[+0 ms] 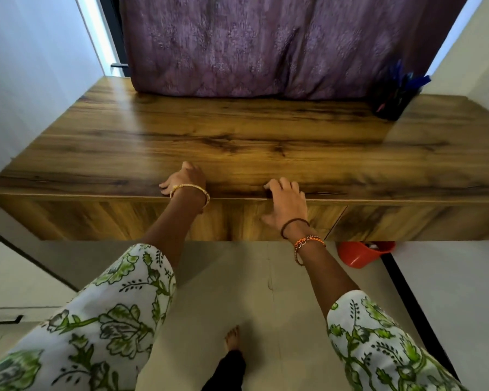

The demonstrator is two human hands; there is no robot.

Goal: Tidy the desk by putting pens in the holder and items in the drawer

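Observation:
The wooden desk (237, 136) stretches across the view with a bare top. At its back right corner stands a dark pen holder (393, 103) with several blue pens sticking out. My left hand (185, 177) rests palm down on the desk's front edge, holding nothing. My right hand (287, 203) lies flat against the drawer front (237, 218), fingers curled over the top edge of it. The drawer is pushed in flush with the desk, so what is inside it is hidden.
A purple curtain (266, 43) hangs behind the desk. An orange plastic tub (359, 253) sits on the floor under the desk's right part. White walls close in on both sides. My bare foot (233, 338) stands on the tiled floor.

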